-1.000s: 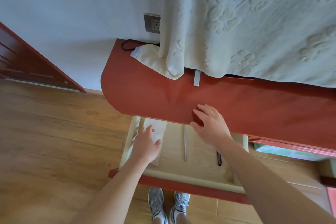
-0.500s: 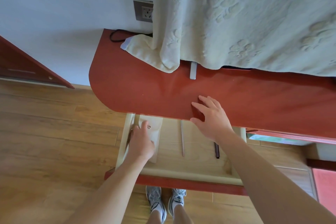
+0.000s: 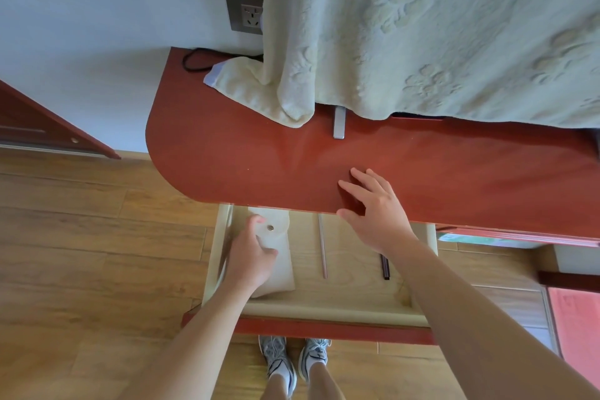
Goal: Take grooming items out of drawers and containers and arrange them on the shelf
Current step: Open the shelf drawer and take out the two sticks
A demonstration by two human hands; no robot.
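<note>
Two hands at an open drawer under a red worktop

The drawer [image 3: 324,313] is pulled out below the worktop [image 3: 227,156]. A pale pouch [image 3: 282,266] with a round snap lies in its left side. The left hand [image 3: 251,256] is on the pouch, and its fingers [image 3: 255,222] curl and hold it. The right hand [image 3: 376,214] rests flat on the worktop's front edge with its fingers [image 3: 363,177] spread apart, holding nothing. A thin pink stick [image 3: 322,250] and a dark pen [image 3: 385,267] lie in the drawer too, apart from the pouch. A fluffy cream blanket [image 3: 422,26] hangs over the back of the worktop, and a small silver bar [image 3: 339,123] pokes out from under it.
</note>
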